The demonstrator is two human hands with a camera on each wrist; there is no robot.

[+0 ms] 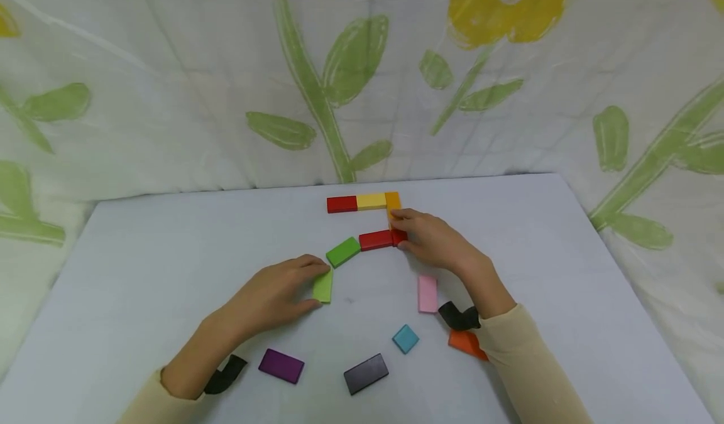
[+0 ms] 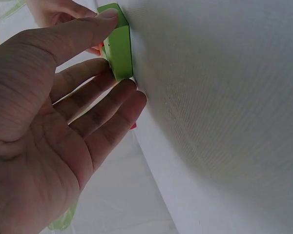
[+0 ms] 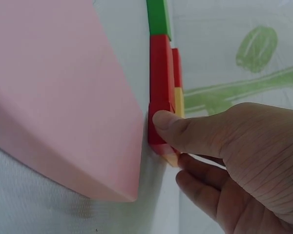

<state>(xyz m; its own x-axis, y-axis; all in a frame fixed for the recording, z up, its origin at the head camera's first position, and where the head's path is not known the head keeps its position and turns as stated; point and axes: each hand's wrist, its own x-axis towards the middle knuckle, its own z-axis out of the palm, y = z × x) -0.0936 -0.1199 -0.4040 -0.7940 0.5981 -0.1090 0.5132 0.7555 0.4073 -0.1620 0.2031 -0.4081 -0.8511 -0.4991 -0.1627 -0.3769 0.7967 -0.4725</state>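
My left hand [image 1: 277,292] pinches a light green block [image 1: 323,287] between thumb and fingertips on the table. In the left wrist view, the thumb lies on one end of that block. A darker green block [image 1: 343,252] sits just beyond it, its far corner near a red block [image 1: 376,240]. My right hand [image 1: 432,239] holds a small red block [image 1: 399,237] at this red block's right end, thumb on its near face. The fingertips are by the yellow-orange block [image 1: 393,200], which they partly cover. A yellow block [image 1: 371,201] and another red block [image 1: 342,205] run left from its far end.
Nearer on the white table [image 1: 170,248] lie a pink block [image 1: 427,294], a blue block [image 1: 405,338], a dark grey block [image 1: 366,374] and a purple block [image 1: 281,365]. The right sleeve partly covers an orange block [image 1: 467,344]. A flower-painted curtain [image 1: 215,141] hangs behind.
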